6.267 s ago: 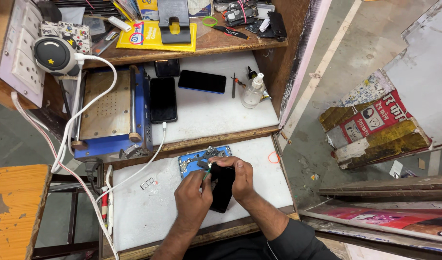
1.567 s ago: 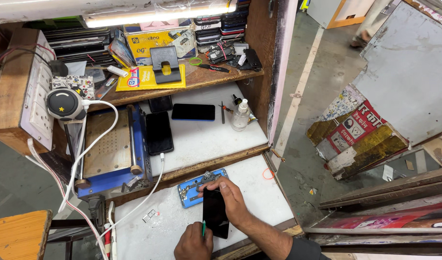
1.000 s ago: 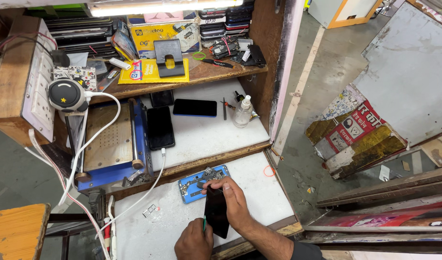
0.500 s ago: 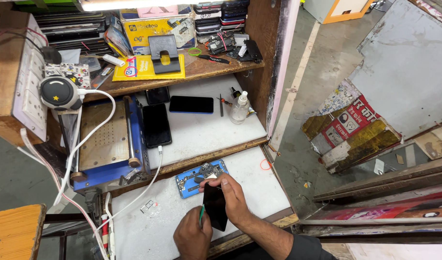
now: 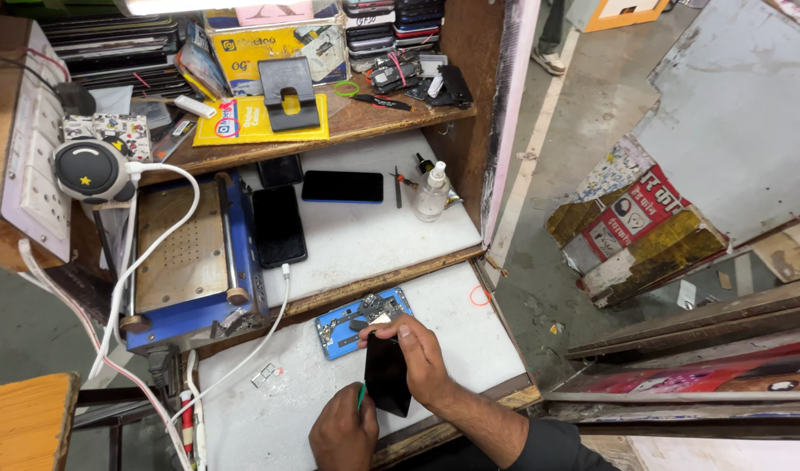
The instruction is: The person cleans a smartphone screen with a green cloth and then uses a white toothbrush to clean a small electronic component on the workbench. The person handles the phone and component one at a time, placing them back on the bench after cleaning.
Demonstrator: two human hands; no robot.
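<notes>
1. Resting over a flat black glass phone screen panel [image 5: 388, 375], the right hand [image 5: 415, 351] has its grip closed on the panel's upper and right edges, fingers curled over the top
2. The left hand [image 5: 343, 432] sits just below and left of the panel, its grip pinched shut on a thin green plastic pry tool [image 5: 361, 397], whose tip touches the panel's left edge
3. The panel lies on the white lower desk [image 5: 287, 401], close to its front edge, tilted slightly with its top end overlapping a blue opened phone body with exposed circuit parts [image 5: 352, 318]
4. Two small silvery metal card trays [image 5: 265, 376] lie on the desk left of the hands, apart from them
5. A white charging cable [image 5: 243, 358] crosses the desk's left part and runs up to a black phone lying face up [image 5: 279, 225] on the raised white shelf behind
6. Beside that phone stands a blue heating machine with a perforated brown plate [image 5: 186, 253]
7. Another dark phone [image 5: 342, 186] and a clear plastic pump bottle [image 5: 432, 193] sit further right on the same shelf
8. An orange rubber ring [image 5: 479, 296] lies at the desk's right edge, well apart from the hands
</notes>
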